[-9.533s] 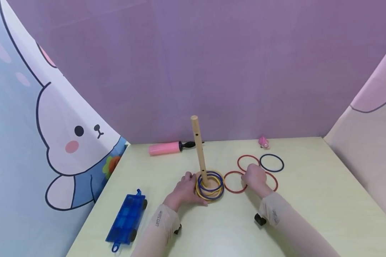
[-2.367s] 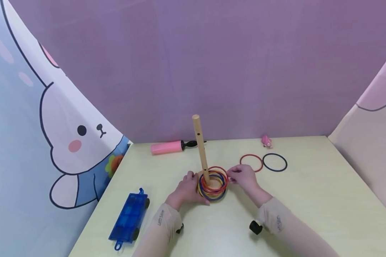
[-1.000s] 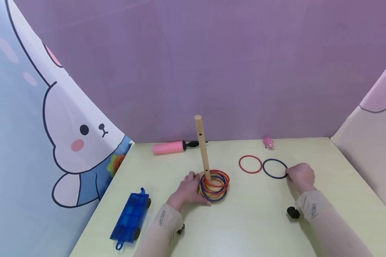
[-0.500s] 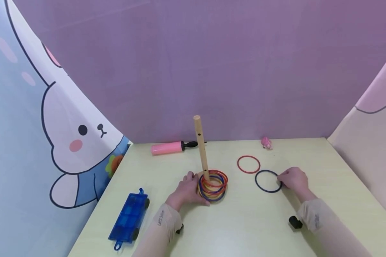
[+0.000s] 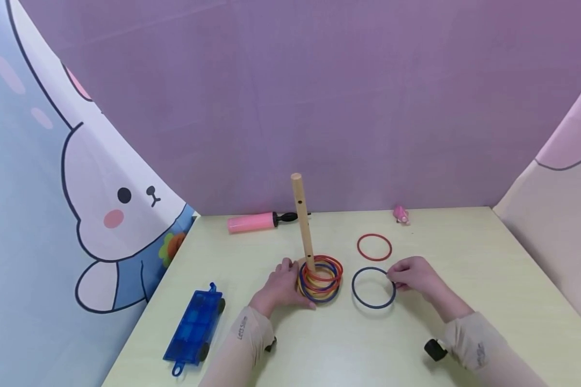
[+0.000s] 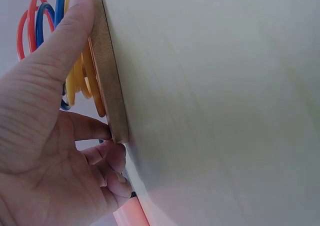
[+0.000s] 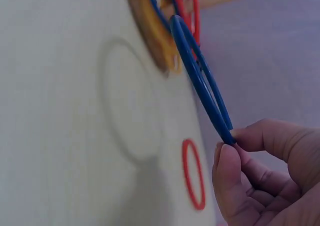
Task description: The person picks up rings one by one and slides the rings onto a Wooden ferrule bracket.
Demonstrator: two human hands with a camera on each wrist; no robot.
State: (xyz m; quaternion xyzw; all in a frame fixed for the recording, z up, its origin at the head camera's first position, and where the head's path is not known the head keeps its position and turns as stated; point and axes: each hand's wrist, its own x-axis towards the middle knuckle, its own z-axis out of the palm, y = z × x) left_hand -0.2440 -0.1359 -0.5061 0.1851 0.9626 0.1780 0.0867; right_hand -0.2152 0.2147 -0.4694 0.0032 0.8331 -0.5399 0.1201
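Observation:
In the head view, a wooden ring-toss stand with an upright peg [image 5: 302, 223] carries red, blue and yellow rings stacked around its foot. My left hand [image 5: 279, 288] grips the left side of its flat wooden base [image 6: 108, 71]; the left wrist view has the thumb along the edge and fingers curled at a corner. Between thumb and fingertips, my right hand [image 5: 420, 278] pinches a blue ring [image 7: 202, 88] by its right edge. That ring hangs above the table, to the right of the stand, its shadow separate below. Behind it a single red ring [image 5: 374, 260] lies flat.
A pink hand pump [image 5: 251, 223] with a black handle lies at the back, behind the peg. Near the back edge sits a small pink toy [image 5: 401, 214]. A blue transparent toy trailer [image 5: 193, 328] stands at the front left. Fabric walls border the table [image 5: 488, 290].
My right hand took hold of the blue ring at the right, then brought it left and nearer me, off the table. Earlier, red rings went onto the stand. My left hand stays put.

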